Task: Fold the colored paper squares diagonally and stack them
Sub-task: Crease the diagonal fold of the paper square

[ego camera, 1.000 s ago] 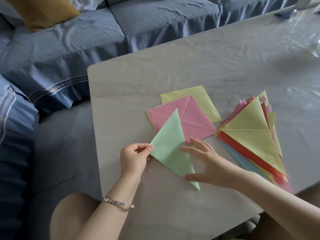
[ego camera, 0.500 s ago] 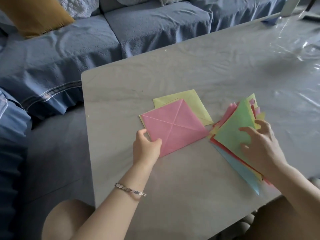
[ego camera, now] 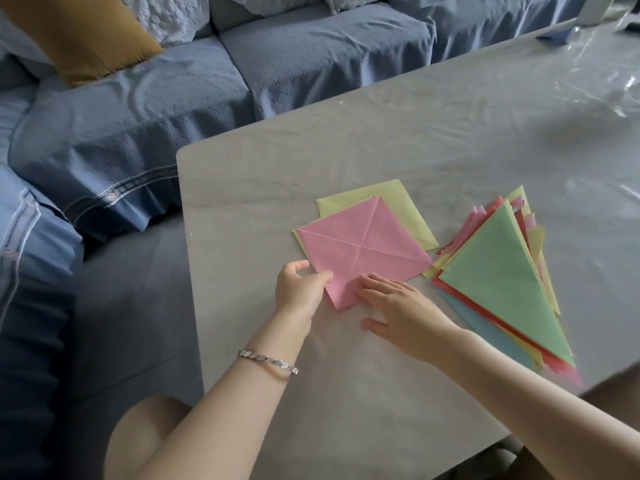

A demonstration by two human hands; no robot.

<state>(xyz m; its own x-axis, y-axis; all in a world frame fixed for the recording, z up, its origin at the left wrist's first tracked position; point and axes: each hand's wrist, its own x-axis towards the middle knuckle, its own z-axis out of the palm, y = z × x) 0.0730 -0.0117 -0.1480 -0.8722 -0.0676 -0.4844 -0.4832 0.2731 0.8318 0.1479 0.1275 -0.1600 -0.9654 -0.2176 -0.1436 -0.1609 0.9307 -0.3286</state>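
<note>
The pink square (ego camera: 363, 251), creased in a cross, lay unfolded on yellow-green squares (ego camera: 401, 209) at mid worktop (ego camera: 346, 410). The left hand (ego camera: 299, 289) pinched its near-left edge. The right hand (ego camera: 405, 306) rested with straight fingers on its near corner. Just to the right lay the stack of folded triangles (ego camera: 498, 275), green on top.

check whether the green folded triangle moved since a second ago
Yes. The green triangle went right, from overlapping the near corner of the pink square to the top of the folded stack beside that square.
</note>
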